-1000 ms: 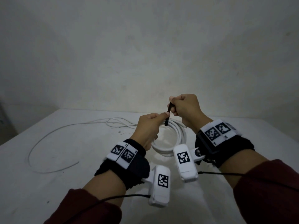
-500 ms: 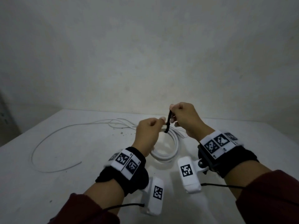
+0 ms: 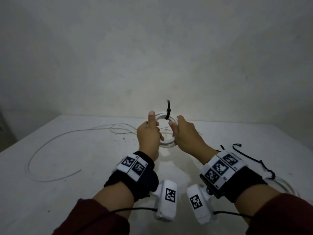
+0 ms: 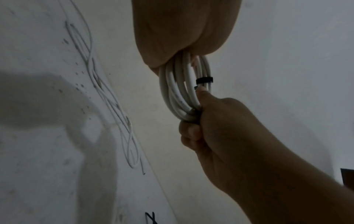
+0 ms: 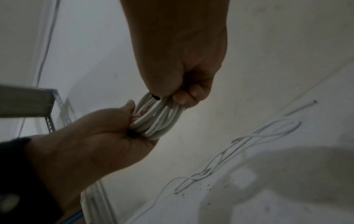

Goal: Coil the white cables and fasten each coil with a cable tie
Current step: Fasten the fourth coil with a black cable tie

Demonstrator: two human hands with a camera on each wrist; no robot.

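- You hold a white cable coil [image 3: 166, 131] upright above the table [image 3: 76, 192], a black cable tie [image 3: 168, 110] cinched round its top, tail sticking up.
- This coil looks fastened. Next, probably set it down and gather the loose white cable [image 3: 55, 145] lying to your left.
- Your left hand [image 3: 149, 138] grips the coil's left side, index finger raised straight.
- Your right hand [image 3: 185, 136] has fingers curled round the right side.

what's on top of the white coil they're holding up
A black cable tie wraps the top of the white coil, its tail pointing up. The left hand and right hand cover its sides.
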